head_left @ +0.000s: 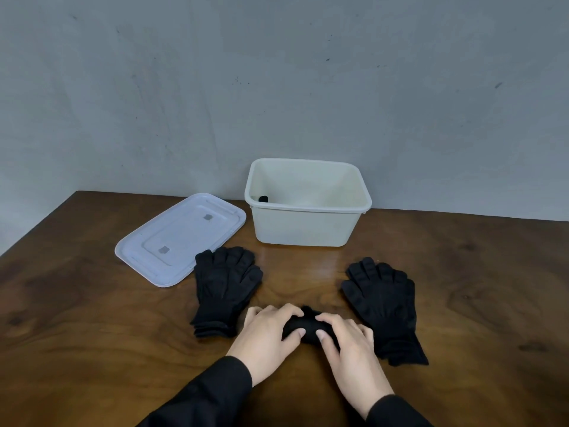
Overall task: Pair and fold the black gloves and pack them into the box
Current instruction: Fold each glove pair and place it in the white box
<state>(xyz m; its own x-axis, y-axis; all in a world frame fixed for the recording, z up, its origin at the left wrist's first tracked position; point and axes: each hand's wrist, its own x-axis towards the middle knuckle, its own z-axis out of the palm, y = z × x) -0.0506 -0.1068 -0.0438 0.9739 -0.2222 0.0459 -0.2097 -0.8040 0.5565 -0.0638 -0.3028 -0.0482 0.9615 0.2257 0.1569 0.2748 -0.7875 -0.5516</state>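
A rolled bundle of black gloves (306, 326) lies on the wooden table near its front. My left hand (268, 337) grips its left end and my right hand (348, 346) grips its right end, fingers and thumbs curled round it. To the left lies a flat stack of black gloves (226, 288), and another stack of black gloves (383, 303) lies to the right. Behind them stands the open cream box (304, 229). A small black piece of glove (263, 199) shows at the box's inner left; the remainder is hidden by the box wall.
The white lid (181, 238) lies flat on the table (92, 318), left of the box and touching the left glove stack's far corner. A grey wall rises right behind the table's back edge.
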